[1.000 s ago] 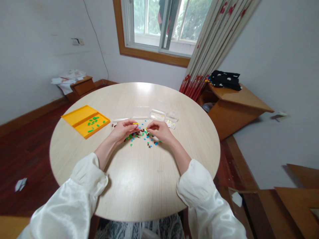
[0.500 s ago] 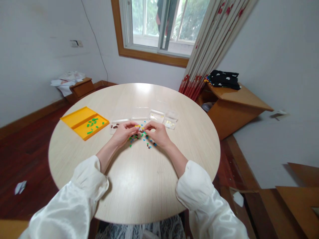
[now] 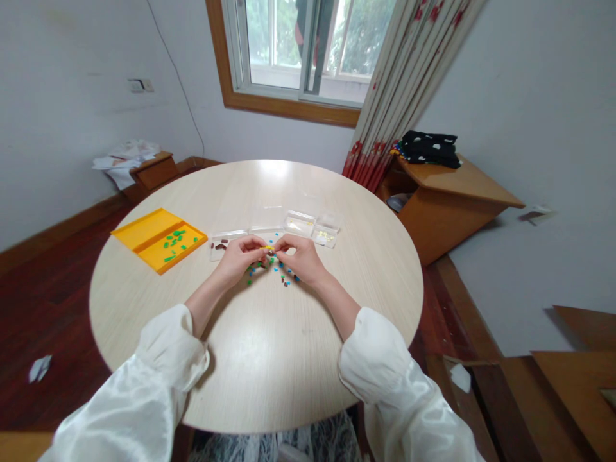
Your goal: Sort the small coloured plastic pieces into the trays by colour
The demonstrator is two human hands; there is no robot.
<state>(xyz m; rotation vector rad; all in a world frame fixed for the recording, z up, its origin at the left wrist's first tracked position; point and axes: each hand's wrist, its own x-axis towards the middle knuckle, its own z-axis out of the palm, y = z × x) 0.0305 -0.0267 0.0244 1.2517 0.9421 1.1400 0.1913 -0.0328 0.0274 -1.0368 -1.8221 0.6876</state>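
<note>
1. The round table [image 3: 269, 359] takes up most of the space before me, pale wood-grained, with everything in hand near its middle.
2. Beyond it, a cream curtain [image 3: 394, 83] with red patterns hangs beside the window [image 3: 317, 45], which has a brown wooden frame.
3. To the right, against the wall, I see a wooden cabinet [image 3: 462, 199] with a folded black cloth [image 3: 428, 149] on top.
4. A yellow case [image 3: 147, 228] lies open on the table's left side, well apart from the hands; green pieces [image 3: 179, 233] sit in its nearer half.
5. The person's left hand [image 3: 240, 256], coming out of a white sleeve, has its thumb and fingers closed narrowly on something tiny and yellow.
6. The right hand [image 3: 304, 258] is pinched just as tightly from the other side, its fingertips right beside the left's.
7. Clear boxes [image 3: 301, 215] stand in a row just past the hands; the leftmost has dark brown pieces [image 3: 220, 246] in it.
8. Blue, green and brown bits [image 3: 276, 269] lie scattered on the tabletop beneath and in front of the fingers.
9. The yellow bits [image 3: 267, 248] are between both sets of fingertips, above the scatter; whether one piece or two, I can't tell.
</note>
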